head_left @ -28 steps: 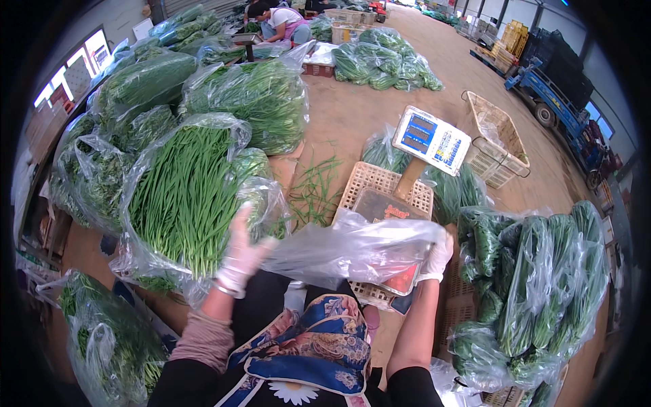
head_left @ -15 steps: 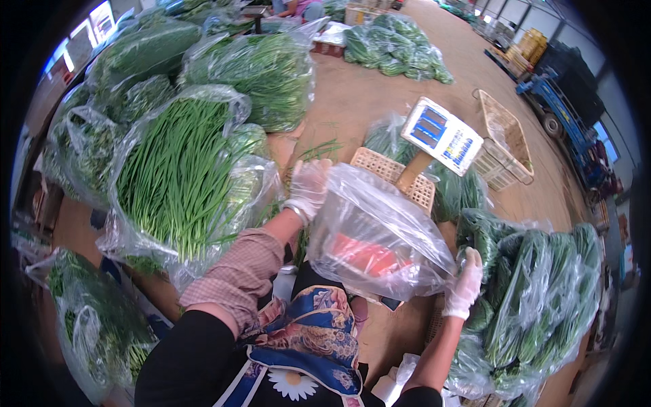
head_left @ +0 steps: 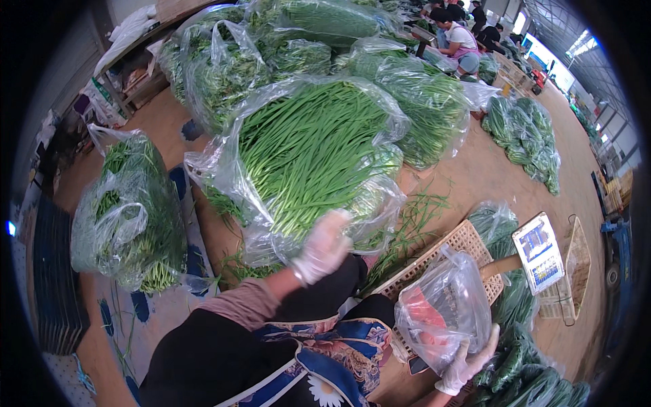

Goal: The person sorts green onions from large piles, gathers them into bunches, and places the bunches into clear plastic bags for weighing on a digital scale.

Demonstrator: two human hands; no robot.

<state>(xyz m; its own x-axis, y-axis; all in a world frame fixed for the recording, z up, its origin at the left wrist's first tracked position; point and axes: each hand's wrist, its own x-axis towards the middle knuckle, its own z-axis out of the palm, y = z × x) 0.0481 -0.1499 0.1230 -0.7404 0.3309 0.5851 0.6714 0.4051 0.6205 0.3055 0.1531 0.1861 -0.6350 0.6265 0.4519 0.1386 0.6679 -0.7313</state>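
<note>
A large clear bag, spread open, holds a heap of long green garlic chives [head_left: 312,149] in front of me. My left hand [head_left: 324,247], in a thin whitish glove, is at the near, cut-stem edge of the chives; its fingers are smeared by motion, and I see nothing clearly in them. To the right, a clear plastic bag [head_left: 451,305] with red print lies over a cream lattice basket [head_left: 468,241] by the scale display [head_left: 538,253]. My gloved right hand [head_left: 468,366] grips the plastic bag's near right edge.
Loose chives [head_left: 417,220] lie on the floor between chive bag and basket. A full greens bag [head_left: 132,210] stands at left; more bagged greens [head_left: 407,98] are piled behind. Bundles [head_left: 529,386] lie right of my right hand, before an upright crate [head_left: 576,271]. People [head_left: 458,34] sit far back.
My view has swung left. My left hand has let go of the plastic bag and moved to the chives. The plastic bag now looks slacker and more bunched, with my right hand at its edge.
</note>
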